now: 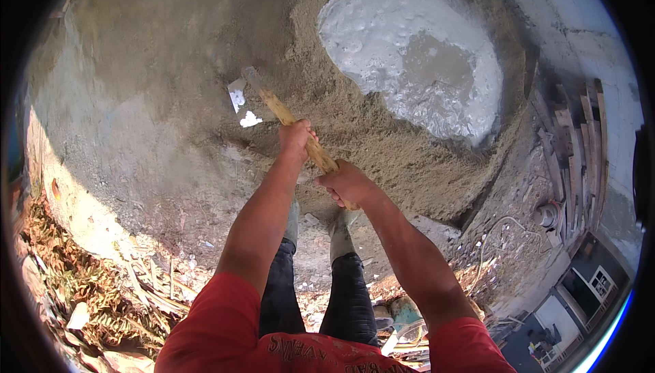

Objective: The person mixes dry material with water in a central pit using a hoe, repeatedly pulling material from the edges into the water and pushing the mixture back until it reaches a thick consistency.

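Both my hands are wrapped round the wooden handle (278, 107) of a digging tool. The handle slants from near my legs toward the far left and ends in a grey, caked part; I cannot make out the blade's shape. My left hand (297, 138) grips farther up, and my right hand (346, 183) is closed near the close end. Beyond and to the right lies a ring of damp sand (402, 165). Inside it is a pool of pale, foamy wet mix (379, 38) with a greyer watery patch. Two bright white patches (237, 94) show beside the tool's far end.
A pale wall (593, 52) rises at the right, with wooden planks (580, 154) stacked along it. A thin pale cord (488, 243) lies on the ground below them. Dry leaves and sticks (89, 284) cover the lower left. My booted feet (341, 233) stand close to the sand.
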Motion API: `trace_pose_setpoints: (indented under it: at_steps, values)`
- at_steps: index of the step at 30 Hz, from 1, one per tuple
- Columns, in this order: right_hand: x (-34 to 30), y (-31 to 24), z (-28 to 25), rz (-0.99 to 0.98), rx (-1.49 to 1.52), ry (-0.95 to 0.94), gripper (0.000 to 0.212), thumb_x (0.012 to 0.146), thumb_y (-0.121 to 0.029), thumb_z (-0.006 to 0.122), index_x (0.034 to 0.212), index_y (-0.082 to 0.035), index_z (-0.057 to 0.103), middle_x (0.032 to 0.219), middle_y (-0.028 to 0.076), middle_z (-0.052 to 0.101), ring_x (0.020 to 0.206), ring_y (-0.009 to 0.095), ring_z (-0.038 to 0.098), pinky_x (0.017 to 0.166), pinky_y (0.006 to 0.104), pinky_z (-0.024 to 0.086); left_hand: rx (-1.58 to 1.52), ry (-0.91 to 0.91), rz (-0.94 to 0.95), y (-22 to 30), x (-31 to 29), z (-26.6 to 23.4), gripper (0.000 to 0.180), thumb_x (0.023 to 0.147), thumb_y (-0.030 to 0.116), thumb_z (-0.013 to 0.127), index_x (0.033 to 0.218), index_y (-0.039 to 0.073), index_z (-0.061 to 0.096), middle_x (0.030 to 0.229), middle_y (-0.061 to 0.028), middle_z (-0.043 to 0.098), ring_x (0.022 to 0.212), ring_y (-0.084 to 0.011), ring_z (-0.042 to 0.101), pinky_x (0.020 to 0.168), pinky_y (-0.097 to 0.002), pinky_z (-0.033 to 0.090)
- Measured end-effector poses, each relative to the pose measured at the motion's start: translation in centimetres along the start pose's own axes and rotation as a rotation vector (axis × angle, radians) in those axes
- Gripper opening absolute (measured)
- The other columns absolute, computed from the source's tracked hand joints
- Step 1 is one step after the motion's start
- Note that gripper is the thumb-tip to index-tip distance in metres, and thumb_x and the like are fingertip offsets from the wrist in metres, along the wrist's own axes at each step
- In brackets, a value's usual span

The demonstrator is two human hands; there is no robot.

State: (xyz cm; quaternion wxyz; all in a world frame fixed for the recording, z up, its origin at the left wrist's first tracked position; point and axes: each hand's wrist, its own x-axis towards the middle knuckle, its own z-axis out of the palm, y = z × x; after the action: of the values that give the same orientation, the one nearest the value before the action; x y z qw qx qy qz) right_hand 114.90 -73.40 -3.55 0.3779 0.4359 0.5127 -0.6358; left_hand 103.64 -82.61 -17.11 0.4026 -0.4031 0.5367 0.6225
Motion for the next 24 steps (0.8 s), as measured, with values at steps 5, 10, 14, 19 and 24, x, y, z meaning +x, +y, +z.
trace_pose_setpoints:
  at_steps: [5, 10, 14, 19, 24]
  values:
    - [-15.5, -4.7, -5.4, 0.026, -0.288, 0.059, 0.029, 0.089, -0.025, 0.073, 0.095, -0.003, 0.054, 0.065, 0.002, 0.053, 0.051, 0.011, 0.051, 0.044, 0.0298, 0.043, -0.293, -0.121, -0.044, -0.8, -13.1, 6.9, 0.013, 0.091, 0.004, 0.06, 0.085, 0.003, 0.048, 0.073, -0.0068, 0.051, 0.059, -0.0184, 0.055, 0.053, -0.036, 0.05]
    - [-30.3, -4.4, -7.4, 0.225, -0.272, 0.164, 0.058, 0.084, -0.024, 0.077, 0.13, -0.002, 0.049, 0.077, 0.005, 0.059, 0.055, 0.012, 0.056, 0.047, 0.029, 0.045, -0.37, -0.363, 0.003, -2.0, -28.9, 10.3, 0.039, 0.092, 0.008, 0.066, 0.112, 0.003, 0.033, 0.089, -0.0097, 0.052, 0.065, -0.019, 0.059, 0.056, -0.0375, 0.056]
    - [-29.5, -0.8, -6.7, 0.129, -0.264, 0.079, 0.066, 0.083, -0.022, 0.078, 0.136, -0.002, 0.044, 0.078, 0.005, 0.059, 0.055, 0.012, 0.057, 0.048, 0.0293, 0.046, -0.444, -0.382, -0.006, -2.0, -30.5, 7.5, 0.044, 0.092, 0.01, 0.067, 0.117, 0.01, 0.031, 0.092, -0.0091, 0.052, 0.069, -0.018, 0.059, 0.058, -0.0374, 0.054]
    - [-7.7, 3.2, 3.5, -0.133, -0.188, -0.113, 0.053, 0.085, -0.024, 0.073, 0.126, -0.002, 0.048, 0.081, 0.009, 0.063, 0.058, 0.017, 0.061, 0.052, 0.0336, 0.049, -0.208, -0.019, 0.182, 2.9, -14.3, -3.7, 0.028, 0.09, 0.009, 0.064, 0.107, 0.009, 0.043, 0.08, -0.0058, 0.05, 0.058, -0.0172, 0.053, 0.05, -0.0351, 0.049]
    - [7.7, -1.0, 14.0, -0.383, -0.53, 0.063, 0.047, 0.086, -0.026, 0.066, 0.118, 0.002, 0.046, 0.107, 0.032, 0.066, 0.104, 0.045, 0.066, 0.088, 0.0557, 0.051, 0.068, 0.231, 0.173, 8.3, 4.2, -14.8, 0.014, 0.093, 0.013, 0.063, 0.088, 0.004, 0.055, 0.077, -0.0045, 0.05, 0.06, -0.0161, 0.054, 0.051, -0.0332, 0.05]
